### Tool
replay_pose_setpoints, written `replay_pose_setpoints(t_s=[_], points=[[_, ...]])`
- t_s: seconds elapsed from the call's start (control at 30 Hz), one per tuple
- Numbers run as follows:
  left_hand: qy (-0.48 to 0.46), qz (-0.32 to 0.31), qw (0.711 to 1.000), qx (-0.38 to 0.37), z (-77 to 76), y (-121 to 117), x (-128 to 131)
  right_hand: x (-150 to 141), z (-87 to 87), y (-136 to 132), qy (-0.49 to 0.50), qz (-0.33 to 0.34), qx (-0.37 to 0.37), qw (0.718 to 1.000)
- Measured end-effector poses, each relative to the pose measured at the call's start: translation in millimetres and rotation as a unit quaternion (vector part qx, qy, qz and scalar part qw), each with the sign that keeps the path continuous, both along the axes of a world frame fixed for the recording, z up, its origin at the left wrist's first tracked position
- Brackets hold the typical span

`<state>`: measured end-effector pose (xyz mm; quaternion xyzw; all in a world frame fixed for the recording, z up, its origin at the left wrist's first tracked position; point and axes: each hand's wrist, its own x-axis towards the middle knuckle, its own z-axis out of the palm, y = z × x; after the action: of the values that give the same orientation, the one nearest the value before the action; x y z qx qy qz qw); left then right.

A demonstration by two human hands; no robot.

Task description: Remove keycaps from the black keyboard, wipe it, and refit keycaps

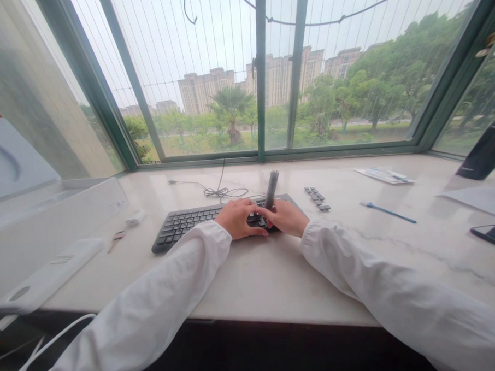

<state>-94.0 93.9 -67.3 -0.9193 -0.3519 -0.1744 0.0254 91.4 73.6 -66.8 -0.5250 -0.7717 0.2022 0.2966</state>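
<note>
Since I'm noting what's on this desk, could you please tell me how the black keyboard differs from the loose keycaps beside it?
The black keyboard is far larger than the loose keycaps. The keyboard has many rows of keys, while the keycaps form one short, slanted row. The left hand and right hand are on the keyboard, while the keycaps lie untouched to its right. Both are dark.
</note>
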Motion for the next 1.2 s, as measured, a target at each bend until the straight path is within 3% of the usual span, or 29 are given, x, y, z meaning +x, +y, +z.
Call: replay_pose_setpoints(t_s=[0.3,0.53,0.67,1.2], points=[[0.023,0.002,1.0,-0.005,2.2,-2,2,2,-3.1,10,0.044,-0.007,-0.114,0.992],[0.013,0.002,1.0,-0.01,3.3,-3,3,-1,3.4,-2,0.014,0.067,-0.035,0.997],[0.013,0.004,1.0,-0.002,4.1,-5,3,1,3.6,-3,0.025,0.086,-0.029,0.996],[0.022,-0.001,1.0,0.01,5.0,-5,2,8,1.7,5,-0.001,0.067,-0.03,0.997]])
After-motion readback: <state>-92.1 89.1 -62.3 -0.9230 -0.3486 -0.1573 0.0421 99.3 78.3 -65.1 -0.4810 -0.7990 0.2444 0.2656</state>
